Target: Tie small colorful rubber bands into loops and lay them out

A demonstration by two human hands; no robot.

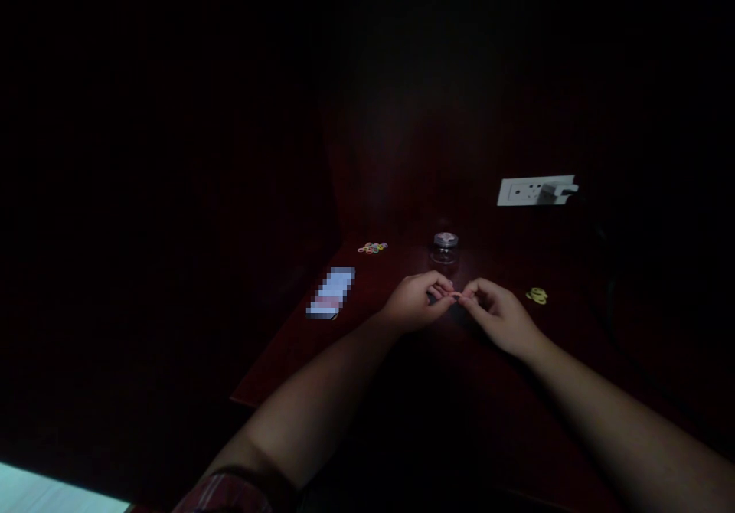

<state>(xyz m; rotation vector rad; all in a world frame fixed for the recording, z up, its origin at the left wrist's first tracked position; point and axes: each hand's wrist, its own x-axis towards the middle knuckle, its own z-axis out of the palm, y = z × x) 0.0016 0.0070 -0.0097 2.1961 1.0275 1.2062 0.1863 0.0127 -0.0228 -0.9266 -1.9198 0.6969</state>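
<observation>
Over the dark red tabletop (356,329), both my hands meet at the fingertips, pinching a small pinkish hair tie (457,294) between them. My left hand (418,301) grips its left side with thumb and fingers closed. The other side is in the pinch of my right hand (498,315). Just behind the hands stands a small clear jar (445,249) with its lid on. A pile of small coloured hair ties (373,248) lies to the back left. Several yellow hair ties (537,295) are bunched to the right of my right hand.
A phone (331,292) with a lit, blurred screen lies left of my hands, near the table's left edge. On the back wall is a white socket plate (508,191) with a white plug (556,191) in it. The surroundings are very dark.
</observation>
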